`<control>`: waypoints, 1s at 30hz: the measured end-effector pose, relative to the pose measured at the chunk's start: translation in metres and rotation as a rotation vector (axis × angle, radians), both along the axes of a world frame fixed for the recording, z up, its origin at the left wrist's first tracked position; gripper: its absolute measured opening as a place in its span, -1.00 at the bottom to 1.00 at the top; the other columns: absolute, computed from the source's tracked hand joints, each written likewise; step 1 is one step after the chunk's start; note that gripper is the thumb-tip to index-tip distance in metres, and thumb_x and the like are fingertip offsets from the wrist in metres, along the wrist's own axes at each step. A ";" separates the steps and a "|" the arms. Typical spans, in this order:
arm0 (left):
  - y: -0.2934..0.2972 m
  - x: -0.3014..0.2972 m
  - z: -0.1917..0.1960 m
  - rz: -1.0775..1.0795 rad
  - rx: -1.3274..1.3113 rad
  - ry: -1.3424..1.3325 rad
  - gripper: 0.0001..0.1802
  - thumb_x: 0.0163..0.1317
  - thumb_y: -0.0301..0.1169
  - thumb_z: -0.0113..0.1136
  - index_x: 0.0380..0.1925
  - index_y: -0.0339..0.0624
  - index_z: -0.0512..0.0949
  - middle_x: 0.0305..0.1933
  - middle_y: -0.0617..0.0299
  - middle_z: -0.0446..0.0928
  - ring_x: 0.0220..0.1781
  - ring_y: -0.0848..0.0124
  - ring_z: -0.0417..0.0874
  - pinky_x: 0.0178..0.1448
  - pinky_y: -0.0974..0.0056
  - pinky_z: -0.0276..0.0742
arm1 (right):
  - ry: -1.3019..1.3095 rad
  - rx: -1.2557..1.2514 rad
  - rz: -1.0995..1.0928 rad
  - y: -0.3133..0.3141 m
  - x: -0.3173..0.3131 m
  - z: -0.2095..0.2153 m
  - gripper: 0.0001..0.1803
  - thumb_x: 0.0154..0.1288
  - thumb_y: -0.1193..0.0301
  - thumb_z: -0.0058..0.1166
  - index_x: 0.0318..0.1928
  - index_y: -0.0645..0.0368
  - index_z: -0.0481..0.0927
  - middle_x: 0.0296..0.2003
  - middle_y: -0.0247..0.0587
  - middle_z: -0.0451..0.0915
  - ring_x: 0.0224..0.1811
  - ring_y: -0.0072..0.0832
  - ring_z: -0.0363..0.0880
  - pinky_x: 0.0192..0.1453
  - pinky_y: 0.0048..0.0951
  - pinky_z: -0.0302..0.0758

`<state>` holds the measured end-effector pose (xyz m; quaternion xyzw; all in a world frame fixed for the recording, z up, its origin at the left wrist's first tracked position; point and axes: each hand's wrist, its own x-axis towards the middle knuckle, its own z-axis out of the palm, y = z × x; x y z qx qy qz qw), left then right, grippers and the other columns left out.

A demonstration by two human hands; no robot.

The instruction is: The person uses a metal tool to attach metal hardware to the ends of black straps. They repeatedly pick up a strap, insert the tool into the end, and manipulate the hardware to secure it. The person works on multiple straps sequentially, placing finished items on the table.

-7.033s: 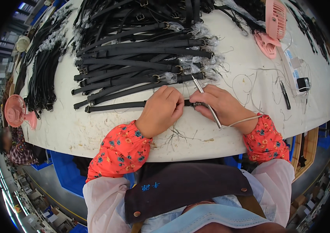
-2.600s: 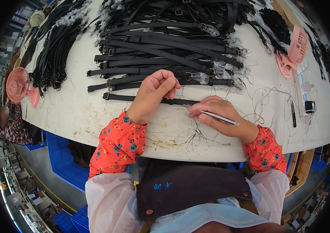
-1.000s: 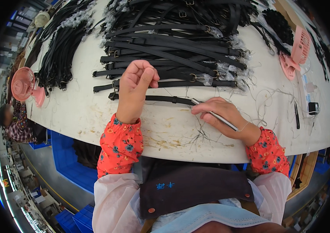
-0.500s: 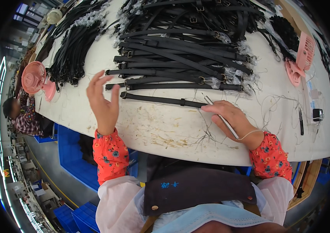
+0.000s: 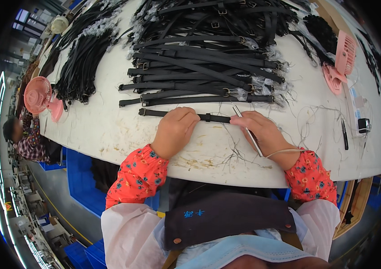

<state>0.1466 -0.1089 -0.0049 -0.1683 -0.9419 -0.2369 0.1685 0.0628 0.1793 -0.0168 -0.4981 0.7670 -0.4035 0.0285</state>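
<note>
Black strap laid out on a white table

Clock directions run from the strap's middle, with twelve straight away from the person.

The left hand comes in from seven o'clock, its wrist in a red flowered sleeve, back of the hand up, lying over the strap's middle stretch and hiding it. The right hand reaches in from between four and five in a matching sleeve, back up, at the strap's right end.

The left fingers are curled in close together; their tips are hidden, so I cannot tell whether they pinch the strap or only rest on it. The right fingers are bent around a slim silver tool slanting from eleven toward five, with a fingertip at the strap's end. A thin pale cord runs from the tool's lower end across the right wrist.

The strap's metal fitting points toward nine. Farther out at nine stands a pink fan; at ten lies a bundle of black straps with clear wrapping. At twelve a broad pile of black straps begins just beyond the strap. Loose dark threads lie at four. A second pink fan stands between two and three; at three are a black pen-like tool and a black adapter.
</note>
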 end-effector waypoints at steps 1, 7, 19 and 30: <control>0.003 0.001 0.004 0.039 0.140 -0.110 -0.94 0.25 -0.56 0.32 -0.29 -0.25 0.64 -0.17 0.16 0.62 -0.22 0.30 0.60 -0.12 0.29 0.55 | -0.014 0.008 0.002 0.000 0.000 0.001 -0.50 0.29 0.68 0.08 0.22 0.05 0.53 0.05 0.03 0.60 0.15 0.02 0.57 0.18 -0.18 0.56; -0.001 -0.001 0.005 -0.017 0.604 -0.478 -0.92 0.45 -0.47 0.18 -0.16 -0.24 0.55 -0.14 0.30 0.55 -0.19 0.57 0.50 -0.11 0.42 0.46 | -0.047 0.030 -0.019 0.000 0.001 0.007 -0.53 0.29 0.67 0.08 0.19 0.06 0.55 0.00 0.00 0.60 0.10 -0.01 0.58 0.16 -0.17 0.57; -0.016 0.006 0.051 -0.077 0.049 -0.620 -0.90 0.33 -0.47 0.28 -0.35 -0.26 0.61 -0.31 0.19 0.62 -0.38 0.28 0.53 -0.21 0.22 0.48 | 0.126 -0.050 -0.068 -0.005 -0.003 -0.002 -0.60 0.19 0.67 0.26 0.05 0.09 0.62 -0.19 -0.11 0.63 -0.10 -0.12 0.62 -0.04 -0.21 0.60; 0.009 0.000 0.017 -0.176 1.109 -0.793 -0.90 0.62 -0.35 -0.03 -0.11 -0.10 0.37 -0.29 0.26 0.61 -0.32 0.61 0.46 -0.15 0.45 0.42 | 0.085 -0.010 -0.040 -0.006 -0.003 0.006 -0.67 0.28 0.55 0.24 0.05 0.06 0.62 -0.14 -0.16 0.64 -0.03 -0.12 0.59 0.06 -0.20 0.57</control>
